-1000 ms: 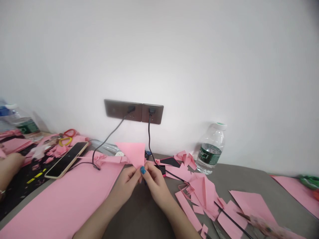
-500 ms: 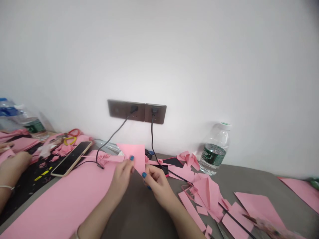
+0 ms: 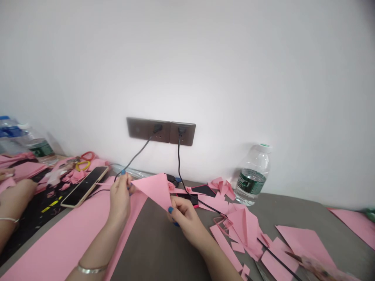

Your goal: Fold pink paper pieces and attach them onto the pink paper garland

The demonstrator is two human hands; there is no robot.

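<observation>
Head view shows both of my hands holding one pink paper triangle point(image 3: 154, 189) above the grey desk point(image 3: 164, 249), near the desk's far edge below the wall sockets point(image 3: 161, 130). My left hand point(image 3: 120, 195) pinches the triangle's left tip between thumb and fingers, and my right hand point(image 3: 183, 214) pinches its lower corner, thumb on top of the paper. The sheet is stretched between the two hands and tilted, with its upper edge toward the wall. My fingernails are painted blue, and a thin bracelet point(image 3: 90, 269) sits on my left wrist.

Under my left arm a long pink paper sheet point(image 3: 67, 238) lies along the desk toward its near left corner. Beside it, further left, a phone point(image 3: 84, 186) lies face up with a black cable point(image 3: 137, 154) running from the sockets toward it. A second cable point(image 3: 179, 166) drops from the right socket to the desk behind the triangle. Pink paper scraps point(image 3: 240, 230) are scattered to the right of my right hand, and a clear water bottle point(image 3: 252, 173) stands against the wall behind them. Another pink piece point(image 3: 304, 242) lies near the desk's right side. At the far left, red and yellow scissor handles point(image 3: 82, 160) and another bottle point(image 3: 38, 148) sit among more pink scraps, and another person's arm point(image 3: 11, 207) rests at the left edge.
</observation>
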